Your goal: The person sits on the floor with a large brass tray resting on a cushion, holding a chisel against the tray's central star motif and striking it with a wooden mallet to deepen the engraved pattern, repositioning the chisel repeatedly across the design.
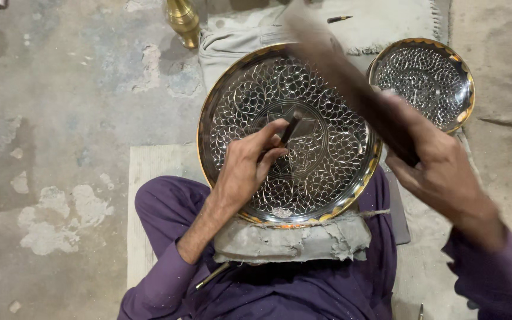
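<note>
Flanking big engraved tray [327, 95]: smaller tray [425, 80], brass vase [184, 21].

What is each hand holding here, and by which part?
Left hand pinches a short dark chisel near its lower end, tip on the large engraved plate. Right hand grips a blurred mallet by its handle end.
</note>
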A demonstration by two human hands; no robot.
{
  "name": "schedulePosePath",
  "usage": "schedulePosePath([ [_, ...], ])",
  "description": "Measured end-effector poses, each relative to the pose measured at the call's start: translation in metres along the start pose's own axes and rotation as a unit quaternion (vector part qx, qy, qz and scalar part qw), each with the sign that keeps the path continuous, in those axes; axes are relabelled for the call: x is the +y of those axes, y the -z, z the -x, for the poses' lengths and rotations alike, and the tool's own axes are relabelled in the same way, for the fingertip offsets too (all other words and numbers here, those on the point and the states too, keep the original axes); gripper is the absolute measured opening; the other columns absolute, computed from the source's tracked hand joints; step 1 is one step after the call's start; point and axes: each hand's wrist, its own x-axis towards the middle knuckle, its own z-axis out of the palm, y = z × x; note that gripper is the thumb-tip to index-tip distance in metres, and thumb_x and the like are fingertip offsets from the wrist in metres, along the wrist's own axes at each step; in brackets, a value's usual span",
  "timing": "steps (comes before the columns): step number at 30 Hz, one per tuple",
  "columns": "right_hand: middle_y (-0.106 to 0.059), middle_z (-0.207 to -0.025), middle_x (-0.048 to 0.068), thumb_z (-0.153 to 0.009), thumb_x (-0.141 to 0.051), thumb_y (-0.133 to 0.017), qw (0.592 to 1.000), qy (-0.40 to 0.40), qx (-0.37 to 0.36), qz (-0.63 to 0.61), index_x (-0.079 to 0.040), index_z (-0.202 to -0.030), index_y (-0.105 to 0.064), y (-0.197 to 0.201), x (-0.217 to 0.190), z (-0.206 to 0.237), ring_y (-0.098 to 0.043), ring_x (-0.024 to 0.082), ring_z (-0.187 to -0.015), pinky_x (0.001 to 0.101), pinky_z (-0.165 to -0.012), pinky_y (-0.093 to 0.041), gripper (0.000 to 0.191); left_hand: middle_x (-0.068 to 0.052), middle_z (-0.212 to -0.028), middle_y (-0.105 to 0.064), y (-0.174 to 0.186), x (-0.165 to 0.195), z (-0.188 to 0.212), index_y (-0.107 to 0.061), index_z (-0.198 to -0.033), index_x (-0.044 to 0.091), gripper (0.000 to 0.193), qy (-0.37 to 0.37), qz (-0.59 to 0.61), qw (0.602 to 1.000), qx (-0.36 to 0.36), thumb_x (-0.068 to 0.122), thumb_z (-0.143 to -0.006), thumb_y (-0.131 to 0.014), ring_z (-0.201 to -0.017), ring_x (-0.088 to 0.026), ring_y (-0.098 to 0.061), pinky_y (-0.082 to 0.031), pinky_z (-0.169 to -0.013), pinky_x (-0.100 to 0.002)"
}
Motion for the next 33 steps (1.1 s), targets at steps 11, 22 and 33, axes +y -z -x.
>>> schedulePosePath([
  [11, -0.075, -0.107, 0.000, -0.101, -0.031, -0.062, 0.938, 0.041, -0.090, 0.332, -0.034, -0.158, -0.040, 0.019, -0.030, -0.031, -0.067, 0.013, -0.063, 0.0260, -0.046, -0.051, 0.061, -0.010, -0.095, -0.078, -0.024, -0.008, 0.015, -0.055, -0.137, 0.007, 0.046, 0.059, 0.026, 0.993, 0.102, 0.003, -0.095, -0.071, -0.084, -0.020, -0.080, -0.069, -0.069, -0.031],
  [22, -0.073, -0.113, 0.006, -0.092, -0.017, -0.067, 0.970, 0.030, -0.064, 0.233, -0.027, -0.160, -0.042, 0.018, -0.036, -0.031, -0.066, 0.015, -0.061, 0.0262, -0.049, -0.053, 0.073, -0.012, -0.095, -0.079, -0.016, -0.006, 0.010, -0.058, -0.138, 0.009, 0.048, 0.053, 0.026, 0.997, 0.056, 0.004, -0.093, -0.073, -0.084, -0.022, -0.080, -0.066, -0.073, -0.034],
  [33, -0.074, -0.098, 0.002, -0.098, -0.024, -0.068, 0.962, 0.036, -0.041, 0.269, -0.032, -0.157, -0.044, 0.006, -0.020, -0.007, -0.065, 0.015, -0.064, 0.0289, -0.046, -0.050, 0.064, -0.018, -0.103, -0.077, -0.008, -0.002, 0.011, -0.059, -0.137, 0.006, 0.047, 0.001, 0.019, 0.999, 0.033, 0.004, -0.093, -0.074, -0.095, -0.025, -0.079, -0.064, -0.079, -0.038],
])
